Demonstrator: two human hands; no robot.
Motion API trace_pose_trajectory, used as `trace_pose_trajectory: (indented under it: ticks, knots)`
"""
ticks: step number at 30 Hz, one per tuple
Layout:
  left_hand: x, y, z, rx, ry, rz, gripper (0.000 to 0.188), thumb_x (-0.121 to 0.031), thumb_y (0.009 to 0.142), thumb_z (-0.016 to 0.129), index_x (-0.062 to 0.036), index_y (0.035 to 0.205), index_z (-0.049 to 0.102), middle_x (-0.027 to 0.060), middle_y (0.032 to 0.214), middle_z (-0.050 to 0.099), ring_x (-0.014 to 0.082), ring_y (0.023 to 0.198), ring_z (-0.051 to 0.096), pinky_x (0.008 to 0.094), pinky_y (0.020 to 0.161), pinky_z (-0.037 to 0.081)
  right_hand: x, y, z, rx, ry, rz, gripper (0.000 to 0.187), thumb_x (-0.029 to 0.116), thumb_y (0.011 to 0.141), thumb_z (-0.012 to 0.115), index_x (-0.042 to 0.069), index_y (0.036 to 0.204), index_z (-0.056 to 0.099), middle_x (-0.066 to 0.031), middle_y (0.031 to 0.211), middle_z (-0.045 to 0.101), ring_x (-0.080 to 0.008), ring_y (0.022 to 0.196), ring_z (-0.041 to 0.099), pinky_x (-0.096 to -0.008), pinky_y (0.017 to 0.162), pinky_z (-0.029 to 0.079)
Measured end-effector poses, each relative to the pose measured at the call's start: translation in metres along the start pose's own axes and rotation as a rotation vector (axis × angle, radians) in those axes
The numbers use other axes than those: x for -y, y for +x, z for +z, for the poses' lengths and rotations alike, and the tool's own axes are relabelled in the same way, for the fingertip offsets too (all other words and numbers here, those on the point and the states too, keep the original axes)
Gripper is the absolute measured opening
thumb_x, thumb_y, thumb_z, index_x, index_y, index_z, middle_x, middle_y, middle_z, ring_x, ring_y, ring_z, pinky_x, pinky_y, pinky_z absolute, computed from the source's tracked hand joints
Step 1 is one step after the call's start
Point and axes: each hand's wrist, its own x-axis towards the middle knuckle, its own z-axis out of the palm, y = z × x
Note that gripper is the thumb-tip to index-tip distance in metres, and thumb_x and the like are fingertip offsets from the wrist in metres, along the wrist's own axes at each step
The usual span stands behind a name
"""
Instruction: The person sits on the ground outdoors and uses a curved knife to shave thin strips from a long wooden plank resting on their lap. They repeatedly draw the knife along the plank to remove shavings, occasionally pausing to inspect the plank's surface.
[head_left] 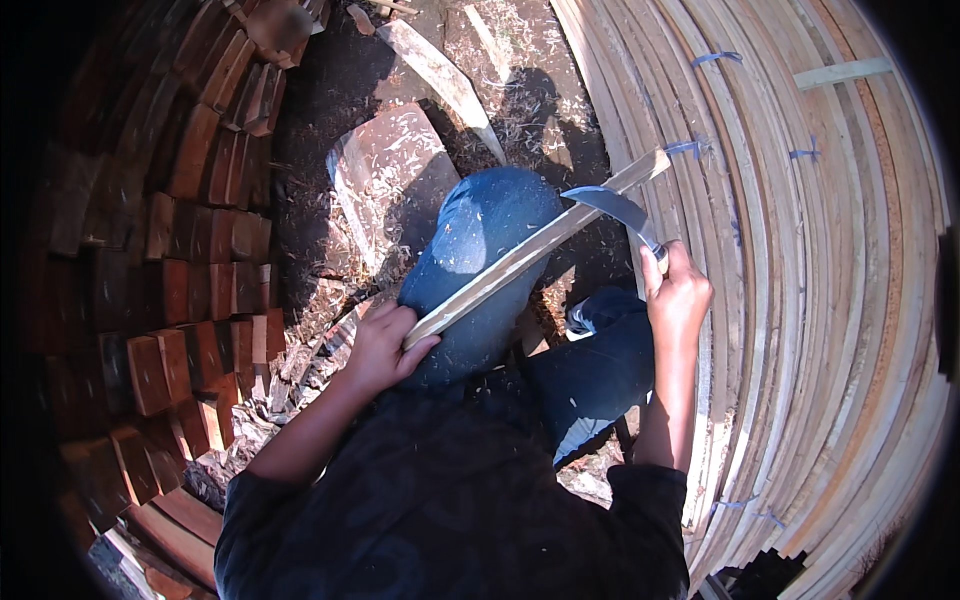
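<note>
My left hand (382, 348) is closed around the near end of a narrow wooden strip (512, 264). The strip slants up to the right across my raised knee in blue jeans (490, 220), its far end over the stacked strips. In my right hand (680, 286) is the handle of a sickle (620, 208), mostly hidden by the fingers. Its curved grey blade crosses over the strip near the far end, point toward the left. Whether the edge touches the wood I cannot tell.
Long thin wooden strips (760, 300), tied with blue bands, fill the right side. Stacked reddish-brown wood blocks (190, 300) rise on the left. Ahead, a flat board (392, 165) and a pale plank (440, 78) lie on shaving-covered ground.
</note>
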Motion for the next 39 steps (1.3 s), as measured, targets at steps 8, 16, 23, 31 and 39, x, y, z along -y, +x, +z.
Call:
trace_pose_trajectory:
  ticks: [8, 16, 23, 31, 39]
  knots:
    - [-0.002, 0.002, 0.001, 0.013, 0.002, 0.011, 0.033, -0.027, 0.078, 0.07, -0.0039, 0.07, 0.048, 0.0116, 0.064, 0.047, 0.0303, 0.061, 0.049, 0.0399, 0.055, 0.039, -0.004, -0.01, 0.007, -0.099, -0.034, 0.007, 0.034, 0.033, 0.081, 0.069, 0.006, 0.072, 0.051, -0.0111, 0.058, 0.055, -0.0312, 0.054, 0.059, -0.0399, 0.048, 0.045]
    - [0.012, 0.0, -0.003, -0.02, 0.035, 0.066, 0.032, -0.029, 0.08, 0.068, -0.0044, 0.07, 0.05, 0.0112, 0.063, 0.049, 0.0299, 0.061, 0.051, 0.0406, 0.055, 0.041, -0.199, -0.018, -0.082, -0.499, -0.126, 0.783, 0.059, 0.045, 0.094, 0.047, -0.008, 0.073, 0.062, -0.0188, 0.061, 0.057, -0.0284, 0.054, 0.05, -0.042, 0.055, 0.04]
    - [0.0, 0.004, 0.004, 0.022, -0.03, 0.019, 0.034, -0.027, 0.078, 0.069, -0.0043, 0.067, 0.047, 0.0117, 0.062, 0.046, 0.03, 0.06, 0.048, 0.0391, 0.054, 0.039, -0.037, -0.033, -0.033, -0.022, 0.171, 0.35, 0.031, 0.027, 0.09, 0.061, 0.001, 0.075, 0.055, -0.0102, 0.051, 0.041, -0.0222, 0.044, 0.039, -0.0342, 0.044, 0.034]
    - [0.001, 0.003, 0.003, 0.007, 0.005, 0.0, 0.037, -0.027, 0.078, 0.07, -0.0028, 0.066, 0.045, 0.0128, 0.062, 0.045, 0.0309, 0.059, 0.046, 0.04, 0.054, 0.038, -0.031, 0.018, 0.005, -0.1, -0.019, -0.044, 0.039, 0.039, 0.077, 0.071, 0.008, 0.064, 0.051, -0.0064, 0.053, 0.054, -0.0267, 0.048, 0.056, -0.0368, 0.045, 0.044]
    - [0.0, 0.004, 0.005, -0.015, 0.01, 0.029, 0.035, -0.027, 0.077, 0.071, -0.0037, 0.068, 0.047, 0.0124, 0.063, 0.045, 0.0307, 0.06, 0.047, 0.0394, 0.055, 0.038, -0.05, 0.023, 0.001, -0.153, -0.082, 0.013, 0.04, 0.039, 0.081, 0.068, 0.006, 0.067, 0.051, -0.012, 0.057, 0.053, -0.0323, 0.051, 0.054, -0.0398, 0.047, 0.042]
